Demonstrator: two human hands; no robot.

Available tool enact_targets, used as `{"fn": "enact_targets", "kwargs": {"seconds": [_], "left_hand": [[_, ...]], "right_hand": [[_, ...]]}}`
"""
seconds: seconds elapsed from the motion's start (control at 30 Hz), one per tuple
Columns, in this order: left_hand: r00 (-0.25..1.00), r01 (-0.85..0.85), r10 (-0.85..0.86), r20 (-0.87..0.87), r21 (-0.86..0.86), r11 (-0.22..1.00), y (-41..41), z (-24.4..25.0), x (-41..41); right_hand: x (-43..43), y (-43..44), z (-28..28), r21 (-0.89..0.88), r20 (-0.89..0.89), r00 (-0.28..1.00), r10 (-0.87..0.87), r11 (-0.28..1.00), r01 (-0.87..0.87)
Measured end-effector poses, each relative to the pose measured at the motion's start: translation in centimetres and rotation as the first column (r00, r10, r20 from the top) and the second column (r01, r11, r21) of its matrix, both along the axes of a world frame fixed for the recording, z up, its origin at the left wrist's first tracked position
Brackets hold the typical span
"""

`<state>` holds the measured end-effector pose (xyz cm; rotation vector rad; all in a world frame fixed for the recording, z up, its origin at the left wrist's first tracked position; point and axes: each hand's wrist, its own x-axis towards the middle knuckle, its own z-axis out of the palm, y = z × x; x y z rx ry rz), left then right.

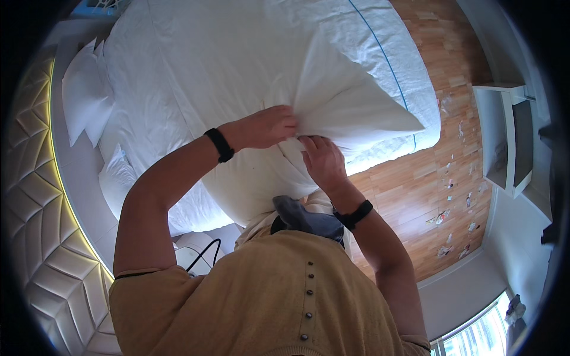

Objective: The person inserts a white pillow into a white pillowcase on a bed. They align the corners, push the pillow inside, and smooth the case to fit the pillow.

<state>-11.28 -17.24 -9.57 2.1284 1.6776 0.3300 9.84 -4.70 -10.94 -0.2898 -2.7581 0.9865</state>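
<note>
A white duvet (231, 58) covers much of the bed, its near part bunched against my body. My left hand (265, 127) pinches the duvet's fabric from the left, fingers curled together. Just to its lower right, my right hand (324, 160) grips a fold of the same fabric between thumb and fingers. The fingertips of both hands are close together, and the cloth partly hides them. From there, a pointed corner of the duvet (374, 111) spreads to the right over a white sheet with a blue line (387, 62). A black band circles each wrist.
White pillows (87, 91) lie by the padded headboard (38, 178), which has a lit strip. Another pillow (116, 178) sits nearer me. Scraps of litter (441, 217) are scattered on the wooden floor (401, 196). A white open shelf unit (507, 138) stands along the right wall.
</note>
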Motion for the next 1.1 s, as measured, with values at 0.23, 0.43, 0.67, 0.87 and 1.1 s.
{"fn": "enact_targets", "kwargs": {"seconds": [0.23,0.43,0.67,0.87,1.1], "left_hand": [[0.903,-0.223,0.316,0.29,-0.312,0.923,-3.0,-0.6,-1.1],[0.814,-0.539,0.501,0.293,0.062,0.84,4.8,0.9,3.8],[0.795,-0.607,0.6,0.094,0.121,0.786,12.8,-0.9,6.6],[0.466,-0.717,0.692,0.551,-0.224,0.661,6.7,2.8,1.4],[-0.043,-0.73,0.835,0.549,-0.588,0.348,-1.4,9.4,-3.3]], "right_hand": [[1.1,-1.7,-2.0,0.03,0.047,0.997,0.068,0.997,-0.069],[0.9,-2.0,-3.7,-0.032,-0.061,0.998,-0.007,0.999,0.005],[1.7,-3.7,-4.4,-0.124,-0.031,0.993,0.116,0.985,-0.119],[3.3,0.5,-1.2,0.034,-0.201,0.959,0.198,0.98,-0.195],[0.3,4.3,1.1,-0.064,-0.261,0.965,-0.005,0.998,-0.012]]}}
